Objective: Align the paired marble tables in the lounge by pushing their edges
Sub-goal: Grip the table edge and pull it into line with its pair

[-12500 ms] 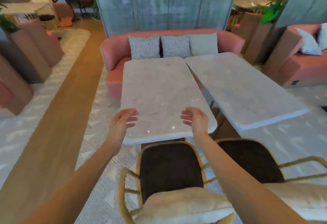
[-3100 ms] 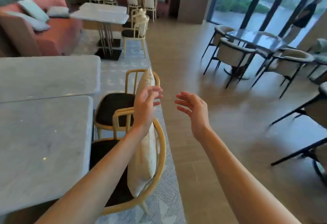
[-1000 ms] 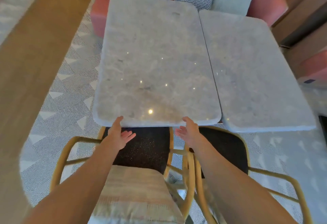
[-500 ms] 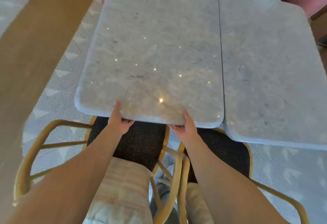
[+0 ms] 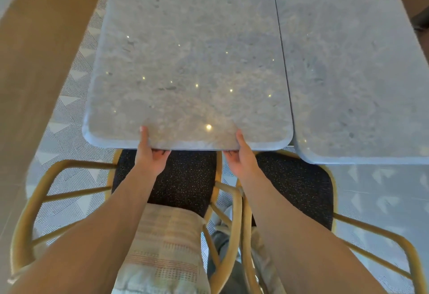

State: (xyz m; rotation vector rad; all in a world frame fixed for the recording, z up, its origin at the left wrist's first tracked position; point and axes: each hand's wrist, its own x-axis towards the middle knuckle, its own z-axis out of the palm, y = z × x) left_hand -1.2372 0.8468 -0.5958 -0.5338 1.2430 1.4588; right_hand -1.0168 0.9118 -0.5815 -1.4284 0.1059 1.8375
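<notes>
Marble tables stand side by side, the left table point(image 5: 185, 57) and the right table point(image 5: 352, 66), their long edges meeting along a thin dark seam that runs up from the near end. At that near end the two do not line up: the right table's rounded corner reaches closer to the person than the left table's front edge. Both hands are on the left table's front edge. The left hand point(image 5: 151, 154) has its grip clamped on the edge, thumb lying on top of the marble and the fingers curled under the slab. The right hand point(image 5: 240, 157) grips the same edge further right, thumb on top and fingers tucked beneath, near the corner by the seam. Small bright light spots glint on the polished left top. Below the hands, two chairs with tan curved frames sit tucked toward the tables: the left chair point(image 5: 185, 177) with a dark speckled seat and a pale striped cushion point(image 5: 164, 247) against its back, and the right chair point(image 5: 299, 187) just beside it, frames touching. A patterned grey rug point(image 5: 69, 140) lies under everything, with a wood floor strip point(image 5: 39, 61) along the left.
</notes>
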